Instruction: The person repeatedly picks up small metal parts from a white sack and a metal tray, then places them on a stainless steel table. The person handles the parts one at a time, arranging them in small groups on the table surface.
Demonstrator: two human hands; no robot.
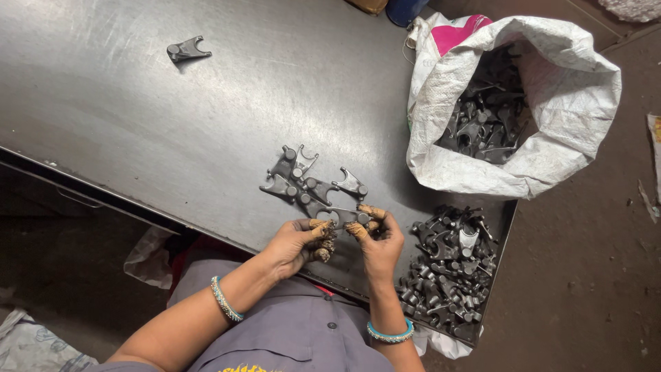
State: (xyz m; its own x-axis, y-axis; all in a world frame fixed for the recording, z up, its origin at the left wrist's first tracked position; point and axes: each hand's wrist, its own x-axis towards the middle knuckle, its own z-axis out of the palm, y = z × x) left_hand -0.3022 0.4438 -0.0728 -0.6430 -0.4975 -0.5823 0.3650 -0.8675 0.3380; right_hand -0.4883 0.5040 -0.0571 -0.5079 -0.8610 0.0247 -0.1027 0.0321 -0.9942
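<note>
Steel table, head view: I am watching both hands working on one forked metal part.
Left hand and right hand are pinching it at the near edge; few parts are lying sorted, while pile and sack are staying full.

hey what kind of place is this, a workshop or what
Probably a small metal-parts workshop: a steel worktable, a woven sack full of dark forged fork parts, a heap of them, and both hands holding one fork part.
</note>
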